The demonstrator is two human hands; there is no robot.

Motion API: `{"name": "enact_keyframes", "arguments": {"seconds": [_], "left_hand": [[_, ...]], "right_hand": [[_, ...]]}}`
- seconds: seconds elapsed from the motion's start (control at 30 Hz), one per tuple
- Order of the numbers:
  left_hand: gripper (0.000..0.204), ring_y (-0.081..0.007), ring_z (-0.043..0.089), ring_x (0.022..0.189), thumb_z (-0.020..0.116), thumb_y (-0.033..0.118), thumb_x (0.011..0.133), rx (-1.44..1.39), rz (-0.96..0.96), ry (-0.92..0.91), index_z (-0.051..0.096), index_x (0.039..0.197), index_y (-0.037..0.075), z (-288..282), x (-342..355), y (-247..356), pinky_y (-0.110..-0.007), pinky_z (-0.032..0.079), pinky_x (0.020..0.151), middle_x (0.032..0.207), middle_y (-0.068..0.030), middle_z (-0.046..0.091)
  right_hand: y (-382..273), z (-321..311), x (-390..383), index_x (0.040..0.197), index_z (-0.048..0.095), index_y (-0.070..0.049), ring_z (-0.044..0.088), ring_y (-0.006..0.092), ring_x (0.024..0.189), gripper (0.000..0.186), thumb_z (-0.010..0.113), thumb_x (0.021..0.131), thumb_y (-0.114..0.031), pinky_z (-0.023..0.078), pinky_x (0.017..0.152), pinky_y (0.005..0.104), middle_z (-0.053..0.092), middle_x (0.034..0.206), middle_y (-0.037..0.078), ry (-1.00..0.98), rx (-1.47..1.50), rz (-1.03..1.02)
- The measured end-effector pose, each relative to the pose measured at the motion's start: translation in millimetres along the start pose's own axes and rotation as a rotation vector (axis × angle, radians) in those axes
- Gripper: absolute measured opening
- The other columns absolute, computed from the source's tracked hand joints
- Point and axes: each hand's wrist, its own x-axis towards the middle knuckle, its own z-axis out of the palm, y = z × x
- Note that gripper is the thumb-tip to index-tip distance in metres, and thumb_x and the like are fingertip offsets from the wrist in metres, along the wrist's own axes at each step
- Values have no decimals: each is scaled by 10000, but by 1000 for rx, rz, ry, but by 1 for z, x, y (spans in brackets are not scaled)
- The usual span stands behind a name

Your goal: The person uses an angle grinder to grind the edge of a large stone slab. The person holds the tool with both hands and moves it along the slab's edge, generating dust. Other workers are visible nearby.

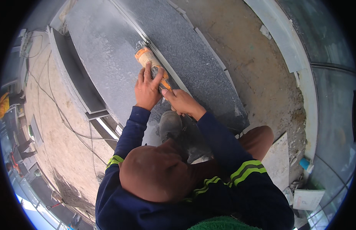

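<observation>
An angle grinder (149,57), orange with a tan, dusty body, lies low over a dark grey stone slab (185,46). My left hand (148,88) is closed over its body, fingers toward the orange head. Behind it, my right hand (182,102) grips the rear end. The disc at the far end is hard to make out in the dust. Beside the tool, a long pale straight strip (162,60) runs lengthwise along the slab. My boot (170,124) rests at the slab's near part, below my hands.
Cables (62,115) trail over the sandy ground at left, near long grey panels (72,69). Bare dirt (258,73) lies right of the slab, bounded by a pale curb (297,46) and glass panes. A blue cup-like item (305,164) and a white box (308,199) sit lower right.
</observation>
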Motion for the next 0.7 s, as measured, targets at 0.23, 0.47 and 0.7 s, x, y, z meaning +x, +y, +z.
{"name": "enact_keyframes", "arguments": {"seconds": [0.23, 0.47, 0.7], "left_hand": [[766, -468, 622, 1384, 910, 201, 759, -25, -2, -20, 670, 1477, 318, -10, -3, 9, -498, 629, 1008, 1665, -224, 526], [761, -473, 618, 1388, 907, 206, 768, -31, -27, -35, 663, 1480, 320, -11, -13, 16, -498, 637, 995, 1670, -225, 517], [791, -465, 630, 1388, 918, 218, 756, 3, 0, -22, 656, 1495, 324, -4, -7, 8, -500, 638, 1006, 1656, -216, 534]], "right_hand": [[-4, 0, -13, 981, 654, 11, 567, 172, 488, 650, 487, 1165, -590, 454, 455, 349, 598, 679, 78, 9, -19, 38], [4, 3, -23, 994, 644, -16, 564, 147, 490, 628, 485, 1163, -600, 445, 449, 326, 605, 701, 59, 20, -59, 42], [0, 2, -13, 901, 652, 63, 652, 251, 503, 715, 467, 1170, -573, 505, 483, 413, 630, 635, 135, 42, -47, -6]]}}
